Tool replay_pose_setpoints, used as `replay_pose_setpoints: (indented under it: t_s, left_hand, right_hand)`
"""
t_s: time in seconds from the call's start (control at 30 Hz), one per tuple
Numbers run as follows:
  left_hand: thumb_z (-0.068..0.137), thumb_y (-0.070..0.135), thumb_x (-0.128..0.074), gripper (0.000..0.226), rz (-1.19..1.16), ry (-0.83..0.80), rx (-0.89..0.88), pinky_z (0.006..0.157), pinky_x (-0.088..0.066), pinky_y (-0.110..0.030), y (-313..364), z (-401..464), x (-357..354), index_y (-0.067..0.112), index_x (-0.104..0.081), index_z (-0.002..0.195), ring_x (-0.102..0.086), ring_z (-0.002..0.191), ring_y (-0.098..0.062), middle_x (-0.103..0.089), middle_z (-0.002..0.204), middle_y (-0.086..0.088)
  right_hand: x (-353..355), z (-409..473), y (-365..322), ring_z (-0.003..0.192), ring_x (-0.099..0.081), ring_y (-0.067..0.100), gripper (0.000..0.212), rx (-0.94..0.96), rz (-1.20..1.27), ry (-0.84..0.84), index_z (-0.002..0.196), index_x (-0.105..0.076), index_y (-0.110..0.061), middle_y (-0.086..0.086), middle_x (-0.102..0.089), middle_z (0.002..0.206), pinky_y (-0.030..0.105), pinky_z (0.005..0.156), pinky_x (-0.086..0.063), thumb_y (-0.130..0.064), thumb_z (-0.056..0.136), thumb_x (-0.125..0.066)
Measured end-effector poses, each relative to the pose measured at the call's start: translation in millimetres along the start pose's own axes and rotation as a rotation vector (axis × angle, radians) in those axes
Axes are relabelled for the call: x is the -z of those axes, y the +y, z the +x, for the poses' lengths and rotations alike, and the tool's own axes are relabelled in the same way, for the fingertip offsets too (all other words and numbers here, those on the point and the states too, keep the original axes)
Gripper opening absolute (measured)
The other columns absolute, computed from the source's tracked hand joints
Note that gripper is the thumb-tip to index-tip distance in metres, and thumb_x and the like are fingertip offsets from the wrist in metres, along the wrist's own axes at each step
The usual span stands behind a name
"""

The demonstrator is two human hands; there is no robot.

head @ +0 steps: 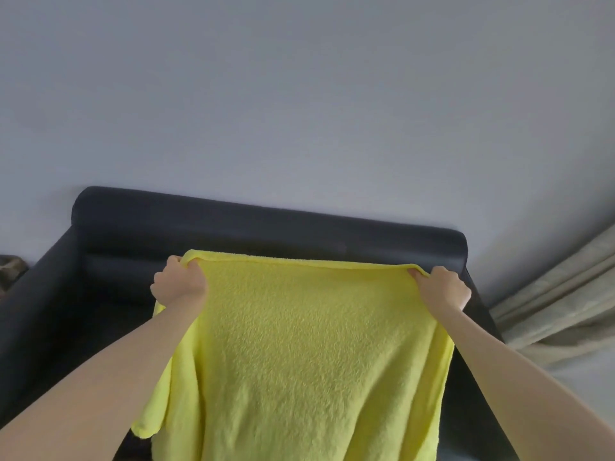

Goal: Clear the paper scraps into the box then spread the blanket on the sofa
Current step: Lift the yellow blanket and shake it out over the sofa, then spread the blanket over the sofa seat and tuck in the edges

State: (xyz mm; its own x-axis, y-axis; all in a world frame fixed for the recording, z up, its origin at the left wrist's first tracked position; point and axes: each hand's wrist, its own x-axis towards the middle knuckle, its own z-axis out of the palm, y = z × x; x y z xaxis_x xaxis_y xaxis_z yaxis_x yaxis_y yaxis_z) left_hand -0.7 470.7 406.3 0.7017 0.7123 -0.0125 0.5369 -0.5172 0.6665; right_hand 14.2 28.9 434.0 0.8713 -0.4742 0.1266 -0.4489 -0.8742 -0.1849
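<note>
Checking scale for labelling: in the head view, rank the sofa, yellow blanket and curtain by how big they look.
1. Sofa, though partly hidden.
2. Yellow blanket, held nearer the camera, so unsure against the sofa.
3. Curtain, cut off by the frame.

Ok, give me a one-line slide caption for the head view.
Both hands, left hand and right hand, grip the yellow blanket by its top edge, held up before the dark sofa.

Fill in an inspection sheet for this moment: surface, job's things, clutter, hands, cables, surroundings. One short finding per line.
Surface: dark sofa against the wall, seat mostly hidden by the blanket.
Job's things: yellow blanket held up by its top edge, hanging in front of the sofa; box and paper scraps not in view.
Clutter: nothing seen.
Hands: left hand and right hand each grip a top corner.
Cables: nothing seen.
Surroundings: plain wall; pale curtain at right.
</note>
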Motion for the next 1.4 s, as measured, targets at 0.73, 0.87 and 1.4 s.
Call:
replay_pose_setpoints:
  t_s: [0.73, 0.87, 1.4]
  left_hand:
    - [0.086, 0.005, -0.057, 0.034, -0.011, 0.038, -0.319, 0.095, -0.031, -0.044, -240, 39, -460, 0.015, -0.055, 0.118, -0.041, 0.113, -0.034, -0.052, 0.121, -0.014]
    - [0.074, -0.011, -0.056, 0.038, -0.182, 0.077, -0.446, 0.070, -0.038, -0.038, -258, 32, -490, 0.014, -0.054, 0.102, -0.048, 0.091, -0.031, -0.053, 0.106, -0.011]
    - [0.089, 0.022, -0.059, 0.035, 0.073, -0.210, -0.747, 0.099, -0.042, -0.031, -281, -10, -499, 0.022, -0.055, 0.124, -0.049, 0.115, -0.017, -0.053, 0.126, 0.003]
  right_hand:
    - [-510, 4, 12, 0.110, -0.044, 0.029, 0.023, 0.053, -0.117, 0.224, 0.112, -0.057, -0.014, 0.009, -0.054, 0.117, 0.038, 0.088, -0.037, -0.015, 0.095, -0.042]
    - [-549, -18, 22, 0.106, -0.042, 0.031, 0.027, 0.026, -0.053, 0.324, 0.113, -0.052, -0.010, 0.013, -0.049, 0.116, 0.037, 0.087, -0.036, -0.003, 0.088, -0.046]
    - [-572, -98, -31, 0.110, -0.039, 0.027, 0.052, 0.279, 0.059, 0.349, 0.126, -0.046, -0.013, 0.010, -0.039, 0.130, 0.034, 0.093, -0.036, 0.005, 0.077, -0.053]
